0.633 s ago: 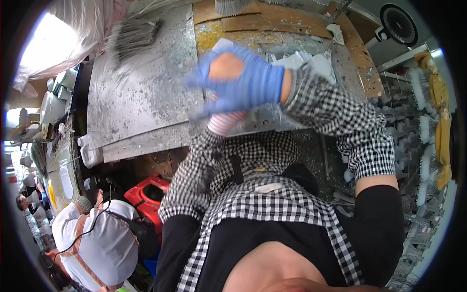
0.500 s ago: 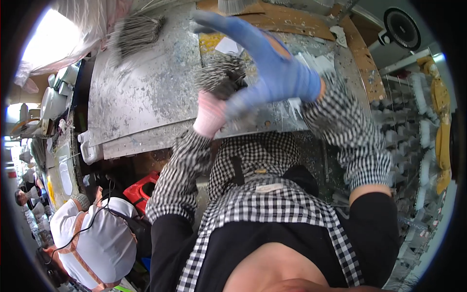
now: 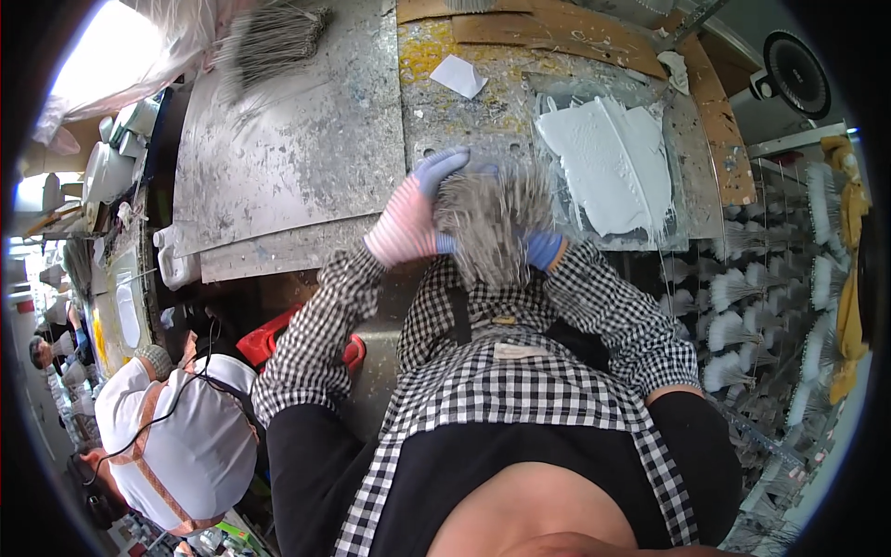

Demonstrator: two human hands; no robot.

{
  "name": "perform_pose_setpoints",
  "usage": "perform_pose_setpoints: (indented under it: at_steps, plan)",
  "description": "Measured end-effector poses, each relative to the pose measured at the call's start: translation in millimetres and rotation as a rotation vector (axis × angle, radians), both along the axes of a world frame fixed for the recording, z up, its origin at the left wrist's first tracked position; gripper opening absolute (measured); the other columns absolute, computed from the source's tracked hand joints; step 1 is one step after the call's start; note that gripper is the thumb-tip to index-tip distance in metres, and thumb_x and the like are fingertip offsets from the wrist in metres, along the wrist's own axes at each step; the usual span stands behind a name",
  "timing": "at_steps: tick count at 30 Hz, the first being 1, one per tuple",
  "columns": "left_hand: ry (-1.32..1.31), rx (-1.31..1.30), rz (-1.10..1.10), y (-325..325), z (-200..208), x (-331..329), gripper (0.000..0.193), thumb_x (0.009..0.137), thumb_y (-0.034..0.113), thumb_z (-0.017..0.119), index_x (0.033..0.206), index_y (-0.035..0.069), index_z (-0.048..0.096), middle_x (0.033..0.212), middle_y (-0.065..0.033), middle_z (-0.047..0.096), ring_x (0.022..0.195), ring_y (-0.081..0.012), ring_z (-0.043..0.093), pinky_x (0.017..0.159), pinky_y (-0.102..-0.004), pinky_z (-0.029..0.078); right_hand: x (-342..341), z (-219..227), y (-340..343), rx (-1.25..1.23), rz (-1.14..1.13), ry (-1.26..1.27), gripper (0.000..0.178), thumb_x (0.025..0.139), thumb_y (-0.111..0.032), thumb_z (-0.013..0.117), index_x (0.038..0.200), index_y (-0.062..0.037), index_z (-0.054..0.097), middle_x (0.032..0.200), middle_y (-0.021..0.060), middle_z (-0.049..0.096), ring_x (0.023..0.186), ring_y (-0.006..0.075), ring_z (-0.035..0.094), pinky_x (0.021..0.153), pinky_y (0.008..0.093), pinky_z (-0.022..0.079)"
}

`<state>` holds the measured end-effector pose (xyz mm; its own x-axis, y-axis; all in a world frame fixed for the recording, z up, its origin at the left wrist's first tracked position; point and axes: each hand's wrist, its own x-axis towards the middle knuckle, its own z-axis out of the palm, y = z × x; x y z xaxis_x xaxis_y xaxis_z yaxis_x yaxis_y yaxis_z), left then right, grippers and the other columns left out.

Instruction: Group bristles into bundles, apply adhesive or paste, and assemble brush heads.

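Note:
Between my two gloved hands, just over the table's near edge, is a bundle of thin grey wires (image 3: 492, 218), smeared by motion. My left hand (image 3: 410, 215), in a pink-striped glove with blue-grey fingertips, grips the bundle's left side with the thumb side up. On the other side my right hand (image 3: 543, 249), in a blue glove, is against the bundle, its fingers mostly hidden behind the wires. To the right of the hands a thick layer of white paste (image 3: 613, 162) is spread on a flat sheet.
Another bundle of wires (image 3: 274, 46) lies on the worn metal-topped table (image 3: 297, 158), far left. A white paper scrap (image 3: 458, 76) and cardboard strips (image 3: 557, 37) lie at the back. Racks of white-tipped bundles (image 3: 738, 325) stand right. Beside me at left sits a person (image 3: 176, 446).
My right hand has come down from above the table to the bundle's right side. The bundle has moved right and nearer to me with my left hand. The white paste is now uncovered.

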<state>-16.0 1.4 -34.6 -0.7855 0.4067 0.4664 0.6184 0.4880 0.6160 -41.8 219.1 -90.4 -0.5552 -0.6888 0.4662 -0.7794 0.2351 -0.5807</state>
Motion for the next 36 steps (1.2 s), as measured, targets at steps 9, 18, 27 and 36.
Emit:
perform_pose_setpoints:
  at_steps: [9, 18, 27, 36]
  plan:
    - [-0.221, -0.2, 0.133, -2, -31, 5, 0.097, 0.067, 0.051, 0.082, 0.142, 0.001, 0.043, 0.128, -0.0215, 0.062, 0.122, -0.0439, 0.055, 0.109, -0.0466, 0.042, 2, -16, 5, 0.144, -0.111, 0.024, 0.085, 0.065, -0.034, 0.085, 0.135, -0.0011, 0.049, 0.115, 0.0207, 0.06, 0.105, 0.041, 0.059, 0.093, 0.0452, 0.048]
    - [-0.012, -0.256, 0.206, 8, -36, 41, 0.094, 0.072, 0.054, 0.078, 0.143, 0.002, 0.042, 0.138, -0.0195, 0.057, 0.132, -0.04, 0.05, 0.114, -0.0498, 0.037, 15, -33, 13, 0.246, -0.115, -0.082, 0.1, 0.065, -0.033, 0.088, 0.146, -0.0021, 0.038, 0.118, 0.0189, 0.059, 0.11, 0.0393, 0.057, 0.099, 0.0467, 0.047]
    - [-1.335, 1.043, 0.374, 55, -41, 160, 0.044, 0.084, 0.004, 0.073, 0.126, -0.001, 0.06, 0.111, -0.0084, 0.07, 0.097, -0.0152, 0.068, 0.092, -0.0322, 0.054, 98, 21, 42, 0.041, 0.065, -1.336, 0.083, 0.072, -0.032, 0.09, 0.138, 0.0, 0.051, 0.127, 0.0136, 0.062, 0.12, 0.0255, 0.058, 0.109, 0.0373, 0.044]
    - [-1.148, 1.12, 0.597, 79, -49, 160, 0.037, 0.082, 0.012, 0.078, 0.114, 0.002, 0.063, 0.098, -0.0065, 0.071, 0.078, -0.0127, 0.066, 0.066, -0.0266, 0.054, 110, 15, 27, -0.205, -0.139, -1.634, 0.06, 0.084, -0.023, 0.082, 0.13, 0.0022, 0.053, 0.111, 0.0109, 0.067, 0.091, 0.0152, 0.068, 0.065, 0.0273, 0.061]
